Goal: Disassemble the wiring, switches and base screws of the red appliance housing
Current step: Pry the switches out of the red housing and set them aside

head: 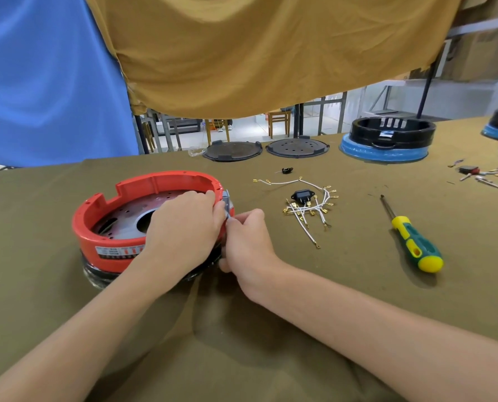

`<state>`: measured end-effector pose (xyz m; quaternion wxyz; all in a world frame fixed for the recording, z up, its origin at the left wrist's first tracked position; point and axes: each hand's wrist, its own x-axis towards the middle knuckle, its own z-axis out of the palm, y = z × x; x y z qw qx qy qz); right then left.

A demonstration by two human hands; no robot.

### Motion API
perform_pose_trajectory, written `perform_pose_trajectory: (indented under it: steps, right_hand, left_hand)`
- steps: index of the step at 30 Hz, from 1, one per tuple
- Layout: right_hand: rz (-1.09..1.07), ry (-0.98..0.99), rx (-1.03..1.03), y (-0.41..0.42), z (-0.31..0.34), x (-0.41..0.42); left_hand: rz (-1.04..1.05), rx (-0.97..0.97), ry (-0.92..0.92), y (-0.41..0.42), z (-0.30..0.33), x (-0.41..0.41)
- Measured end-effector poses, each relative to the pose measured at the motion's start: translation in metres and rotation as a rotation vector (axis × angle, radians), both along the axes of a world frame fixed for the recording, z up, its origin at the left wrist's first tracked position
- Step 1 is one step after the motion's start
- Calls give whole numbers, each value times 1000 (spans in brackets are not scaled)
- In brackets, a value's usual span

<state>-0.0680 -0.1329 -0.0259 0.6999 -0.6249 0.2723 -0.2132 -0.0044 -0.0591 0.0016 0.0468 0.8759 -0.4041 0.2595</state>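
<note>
One red housing (143, 198) sits on the olive-covered tabletop (271, 329), and everything else is placed from it. It is a round, open shell resting on a dark base ring, with a perforated metal plate inside and one label strip on its near wall.

The left hand (184, 221) lies across the housing's right rim, fingers (210, 195) curled over the edge and gripping it. The right hand (247, 242) is just right of the housing, its fingers pinching one small grey part (227, 204) that stands against the outer wall there; what that part is cannot be told.

To the right of the housing lies one tangle of white wires (308, 210) with brass terminals, and one black socket (302, 195) rests among them. Just beyond the wires is one small black piece (287, 170). Further right, well apart from the housing, lies one screwdriver (410, 236) with a green and yellow handle, tip pointing away.

Behind the housing, at the far edge of the tabletop, are two dark round plates (231, 150) side by side. Right of them stands one black housing (387, 134) on a blue base, and a second like it is cut off at the frame edge. A scatter of small wires and parts (479, 172) lies far right.
</note>
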Motion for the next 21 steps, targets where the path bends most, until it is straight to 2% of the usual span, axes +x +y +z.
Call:
perform_pose_trajectory:
  steps: [3, 6, 10, 13, 19, 21]
  right_hand:
    - [52, -80, 236, -3, -2, -1]
    - [55, -91, 240, -3, -6, 0]
    - [47, -60, 201, -1, -3, -4]
    - [20, -7, 62, 0, -3, -3]
    - [46, 62, -470, -3, 1, -6]
    - [78, 108, -580, -7, 3, -6]
  left_hand:
    - [-19, -26, -7, 0, -1, -1]
    - [5, -75, 61, 0, 0, 0]
    - [-11, -59, -12, -1, -3, 2]
    - [-22, -24, -30, 1, -2, 1]
    - [-40, -6, 7, 0, -1, 4]
    - [-28, -2, 29, 0, 0, 5]
